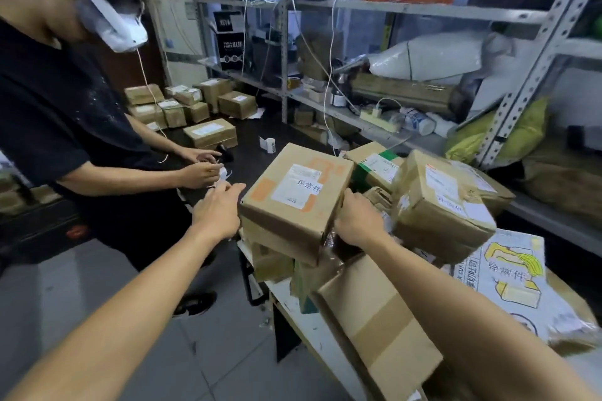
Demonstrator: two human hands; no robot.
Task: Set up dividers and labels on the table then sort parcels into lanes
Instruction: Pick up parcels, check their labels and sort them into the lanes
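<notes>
The dark table (pixel 257 153) runs off toward eleven o'clock, and it is already carrying small taped parcels (pixel 182 104) grouped at its far end, with one more box (pixel 210 133) lying alone nearer the middle. No divider that I can make out stands on it, so the lanes look only half set up. At the near end, around one and two o'clock, sits the unsorted heap (pixel 443 202) of crumpled cartons.

The labelled carton (pixel 294 195) at twelve o'clock is the one in hand. It is tilted, its white sticker up, resting on other boxes at the heap's edge. The right hand (pixel 358 221) grips its right side, fingers curled round the corner. The left hand (pixel 218 212) is at eleven o'clock, fingers stretched out and relaxed, holding nothing, fingertips just beside the carton's left edge; I cannot tell whether they touch it.

To my mind the step is lifting this carton clear. It looks bulky, so I would bring the left palm flat against the left face and lift with both hands, not drag it by one corner, since the crushed box to its right could slide once the support goes. Keep the sticker up so the lane can be read.

A second person (pixel 65 114) at nine o'clock is fiddling with a small white tag (pixel 223 173), close to the left hand's path. A white label roll (pixel 269 144) stands on the table at twelve.
</notes>
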